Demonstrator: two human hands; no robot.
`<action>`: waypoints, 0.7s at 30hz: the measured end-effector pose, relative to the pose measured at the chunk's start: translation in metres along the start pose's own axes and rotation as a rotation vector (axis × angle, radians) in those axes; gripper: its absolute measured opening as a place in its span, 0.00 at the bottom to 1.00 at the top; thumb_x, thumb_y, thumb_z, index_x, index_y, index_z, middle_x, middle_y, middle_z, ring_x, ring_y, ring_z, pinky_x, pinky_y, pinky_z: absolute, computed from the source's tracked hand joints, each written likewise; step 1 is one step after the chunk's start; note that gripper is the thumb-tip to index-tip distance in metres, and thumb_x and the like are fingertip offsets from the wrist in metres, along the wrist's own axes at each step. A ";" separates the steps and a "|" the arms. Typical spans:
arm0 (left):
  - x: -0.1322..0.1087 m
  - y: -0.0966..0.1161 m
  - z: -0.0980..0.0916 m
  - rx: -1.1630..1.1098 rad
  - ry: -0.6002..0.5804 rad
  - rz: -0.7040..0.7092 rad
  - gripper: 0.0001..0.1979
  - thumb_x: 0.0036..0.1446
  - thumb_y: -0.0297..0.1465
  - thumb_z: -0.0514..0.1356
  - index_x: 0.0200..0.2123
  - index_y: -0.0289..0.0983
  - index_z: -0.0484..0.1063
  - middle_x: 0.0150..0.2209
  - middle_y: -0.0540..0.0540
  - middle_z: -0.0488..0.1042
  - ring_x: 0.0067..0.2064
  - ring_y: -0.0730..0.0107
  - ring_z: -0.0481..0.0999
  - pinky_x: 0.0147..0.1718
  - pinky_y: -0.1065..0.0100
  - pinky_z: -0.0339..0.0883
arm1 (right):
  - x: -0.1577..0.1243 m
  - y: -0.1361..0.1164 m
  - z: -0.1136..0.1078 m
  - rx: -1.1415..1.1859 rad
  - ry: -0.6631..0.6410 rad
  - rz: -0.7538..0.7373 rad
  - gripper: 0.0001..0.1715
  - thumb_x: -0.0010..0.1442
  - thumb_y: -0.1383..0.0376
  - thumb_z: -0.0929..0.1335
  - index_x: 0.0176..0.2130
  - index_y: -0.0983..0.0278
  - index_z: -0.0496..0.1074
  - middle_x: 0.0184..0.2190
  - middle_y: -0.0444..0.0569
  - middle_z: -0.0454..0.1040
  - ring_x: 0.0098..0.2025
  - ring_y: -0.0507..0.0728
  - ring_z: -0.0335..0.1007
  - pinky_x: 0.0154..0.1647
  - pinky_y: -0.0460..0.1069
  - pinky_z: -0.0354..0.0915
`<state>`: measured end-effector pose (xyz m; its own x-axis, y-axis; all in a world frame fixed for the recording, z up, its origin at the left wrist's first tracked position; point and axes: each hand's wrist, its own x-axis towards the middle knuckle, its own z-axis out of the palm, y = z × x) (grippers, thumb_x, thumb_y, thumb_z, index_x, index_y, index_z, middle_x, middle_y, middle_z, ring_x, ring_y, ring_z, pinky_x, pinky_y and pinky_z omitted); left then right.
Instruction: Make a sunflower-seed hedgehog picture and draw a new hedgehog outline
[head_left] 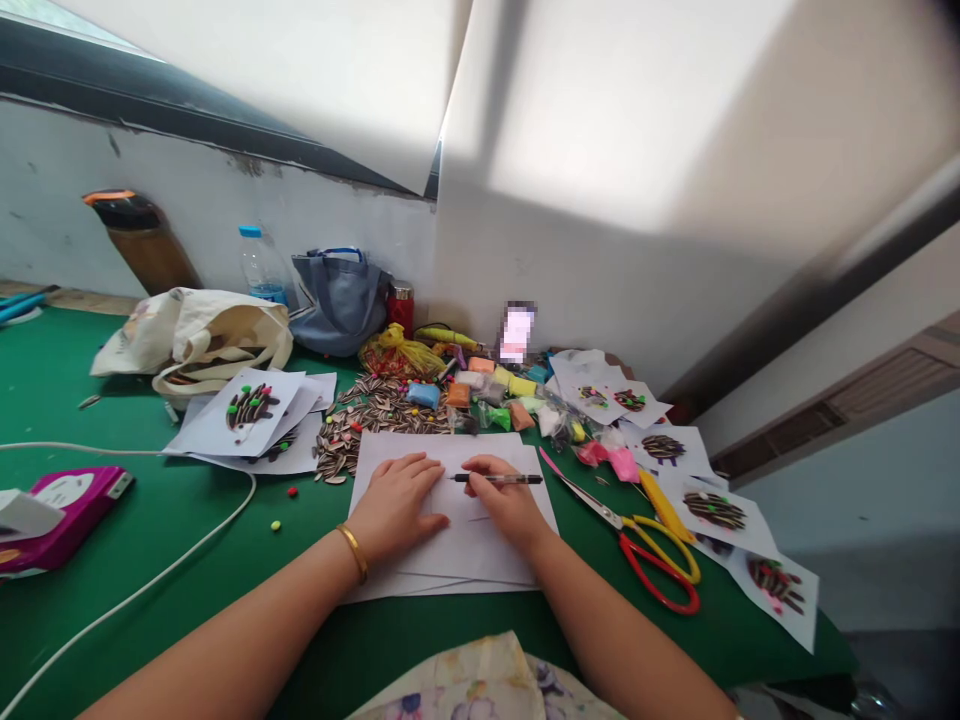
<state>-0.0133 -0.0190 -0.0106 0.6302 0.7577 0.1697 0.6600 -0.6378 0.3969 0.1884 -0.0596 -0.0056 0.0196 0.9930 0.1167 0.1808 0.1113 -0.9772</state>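
Note:
White paper sheets (480,560) lie stacked in front of me on the green table. My left hand (401,505) rests flat on the left part of the top sheet, fingers stretched out, a gold bangle (352,553) at its wrist. In my right hand (504,498) is a dark pen (517,479), pinched between thumb and fingers and held almost level, its tip pointing left toward my left hand. A short faint line shows on the paper below the right hand. Just past the sheets spreads a heap of striped sunflower seeds (375,405).
Scissors (626,522) with red and yellow handles lie at the right, near seed-decorated papers (716,508). Several bagged clay pieces (517,385) and a phone (517,332) are behind. Left are more decorated papers (255,405), a cloth bag (135,340), a white cable (187,545) and a magenta box (79,525).

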 end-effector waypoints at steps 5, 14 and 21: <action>0.001 0.000 0.000 0.004 0.002 -0.029 0.37 0.46 0.40 0.67 0.60 0.43 0.63 0.59 0.41 0.69 0.63 0.49 0.61 0.59 0.47 0.50 | 0.004 -0.008 0.010 -0.224 -0.011 -0.105 0.06 0.57 0.64 0.65 0.36 0.61 0.72 0.34 0.45 0.74 0.37 0.55 0.70 0.40 0.50 0.66; 0.002 -0.001 -0.001 0.030 -0.014 -0.038 0.37 0.46 0.42 0.67 0.60 0.42 0.63 0.60 0.41 0.68 0.63 0.49 0.61 0.59 0.47 0.51 | 0.007 0.011 0.013 -0.377 -0.042 -0.095 0.04 0.58 0.65 0.64 0.33 0.61 0.70 0.30 0.44 0.73 0.33 0.55 0.68 0.36 0.49 0.63; 0.002 -0.005 -0.003 0.059 -0.010 -0.030 0.29 0.48 0.42 0.66 0.54 0.40 0.72 0.60 0.40 0.67 0.62 0.50 0.62 0.60 0.50 0.54 | 0.002 0.009 0.009 -0.346 -0.054 -0.095 0.05 0.59 0.63 0.66 0.36 0.61 0.71 0.32 0.44 0.73 0.35 0.55 0.69 0.37 0.49 0.64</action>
<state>-0.0165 -0.0139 -0.0100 0.6137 0.7752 0.1498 0.7013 -0.6223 0.3476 0.1811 -0.0560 -0.0160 -0.0642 0.9805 0.1858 0.5019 0.1926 -0.8432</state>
